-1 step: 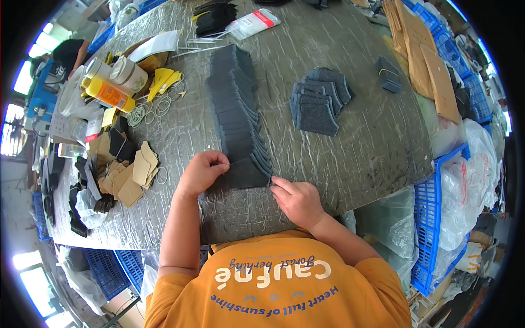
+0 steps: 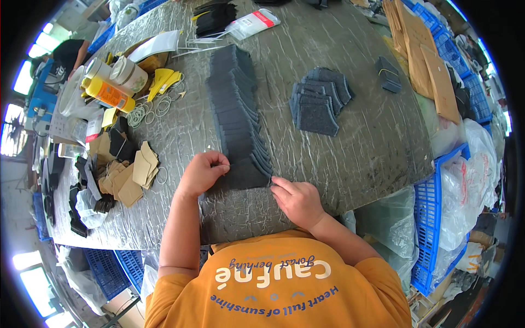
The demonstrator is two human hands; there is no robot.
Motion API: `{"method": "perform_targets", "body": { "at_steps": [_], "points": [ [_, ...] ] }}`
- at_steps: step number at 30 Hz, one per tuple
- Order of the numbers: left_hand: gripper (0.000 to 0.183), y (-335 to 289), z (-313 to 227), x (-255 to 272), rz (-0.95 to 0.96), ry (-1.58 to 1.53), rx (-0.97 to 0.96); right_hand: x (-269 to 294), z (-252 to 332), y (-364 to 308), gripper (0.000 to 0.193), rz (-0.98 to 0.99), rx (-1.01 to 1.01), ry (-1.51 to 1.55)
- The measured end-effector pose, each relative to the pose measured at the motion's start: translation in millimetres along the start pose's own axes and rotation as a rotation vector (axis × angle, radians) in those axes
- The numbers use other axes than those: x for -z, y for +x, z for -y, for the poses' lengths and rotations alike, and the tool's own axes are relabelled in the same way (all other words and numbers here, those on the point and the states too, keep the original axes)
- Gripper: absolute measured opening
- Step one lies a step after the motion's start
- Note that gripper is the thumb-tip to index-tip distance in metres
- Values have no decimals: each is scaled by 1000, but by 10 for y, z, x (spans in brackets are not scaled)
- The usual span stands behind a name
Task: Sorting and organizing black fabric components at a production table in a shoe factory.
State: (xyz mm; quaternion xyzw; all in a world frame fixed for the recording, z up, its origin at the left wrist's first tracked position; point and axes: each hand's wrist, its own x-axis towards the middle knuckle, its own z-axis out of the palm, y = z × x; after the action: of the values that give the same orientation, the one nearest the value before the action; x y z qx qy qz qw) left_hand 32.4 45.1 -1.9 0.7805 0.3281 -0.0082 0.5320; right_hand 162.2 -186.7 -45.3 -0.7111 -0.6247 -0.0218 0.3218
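Note:
A long overlapping row of dark blue-grey fabric pieces point(image 2: 235, 109) runs away from me down the middle of the table. At its near end lies the front fabric piece point(image 2: 243, 174), flat, with a curved right edge. My left hand point(image 2: 203, 174) pinches that piece at its left edge, thumb and forefinger closed. On the other side, the fingertips of my right hand point(image 2: 297, 199) are closed at its lower right corner. To the right sits a fanned pile of similar fabric pieces point(image 2: 320, 101). Farther right is a small banded bundle point(image 2: 388, 75) of the same colour.
Jars point(image 2: 128, 75), a yellow bottle point(image 2: 109, 95), rubber bands point(image 2: 142, 113) and tan card pieces point(image 2: 131, 177) crowd the table's left side. A plastic packet point(image 2: 253, 23) lies at the back. Blue crates point(image 2: 426, 218) with plastic bags stand beyond the right edge, near brown cardboard point(image 2: 440, 82).

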Motion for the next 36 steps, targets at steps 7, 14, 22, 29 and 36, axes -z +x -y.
{"method": "perform_targets", "body": {
  "at_steps": [7,14,22,29,36],
  "points": [
    [8,-268,-83,-174,-21,137,39,30,76,185,43,79,-109,92],
    [2,-487,312,29,-337,-228,-3,-17,-9,153,33,254,-20,-29],
    [6,-564,182,-87,-231,-112,40,87,15,10,21,-64,-24,185],
    [6,-435,-7,-222,-156,30,14,112,172,-221,12,21,15,92],
    [7,-402,17,-235,-138,62,58,90,174,-211,14,51,11,79]
  ]
}}
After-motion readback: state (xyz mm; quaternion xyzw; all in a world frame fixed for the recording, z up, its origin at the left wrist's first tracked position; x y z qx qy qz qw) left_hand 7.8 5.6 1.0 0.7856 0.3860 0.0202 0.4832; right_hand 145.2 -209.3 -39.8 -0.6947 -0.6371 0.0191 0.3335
